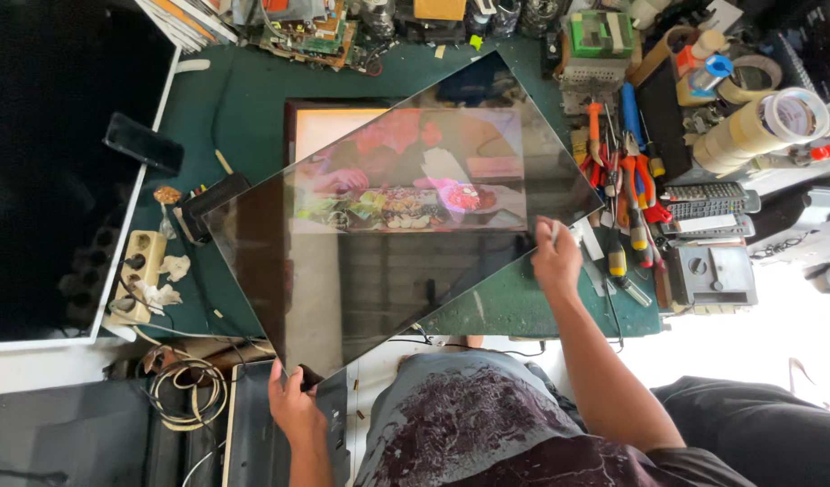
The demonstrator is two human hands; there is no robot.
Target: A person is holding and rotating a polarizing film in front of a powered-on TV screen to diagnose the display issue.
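1. Your left hand (293, 406) is clamped on the near corner of the large, thin, glossy dark rectangular panel (379, 271), fingers wrapped over the edge at about 7 o'clock in the view.
2. Your right hand (555, 259) pinches the panel's right edge at about 3 o'clock, with fingers closed on the rim.
3. You hold the panel raised over the green-topped workbench (523, 307), turned askew: its long axis runs from 8 o'clock to 2 o'clock, the far corner pointing to 1 o'clock and the near corner to 7 o'clock.
4. Its surface is smooth and half see-through, mirror-like; beneath it a lit screen (406, 171) shows a colourful picture of pink, red and green patches.
5. At 3 o'clock a heap of hand tools (627, 180), pliers and screwdrivers with red, orange and blue grips, lies just beside your right hand.
6. At 2 o'clock are rolls of tan tape (757, 122), round, with pale cores.
7. Right of the tools lie grey remote controls (708, 198) and a boxy grey meter (710, 273).
8. At 9 o'clock a beige power strip (137, 271) lies beside crumpled white scraps, next to a large black screen with a white frame (45, 171).
9. At 7 o'clock a coiled pale cable (188, 386) lies near your left hand.
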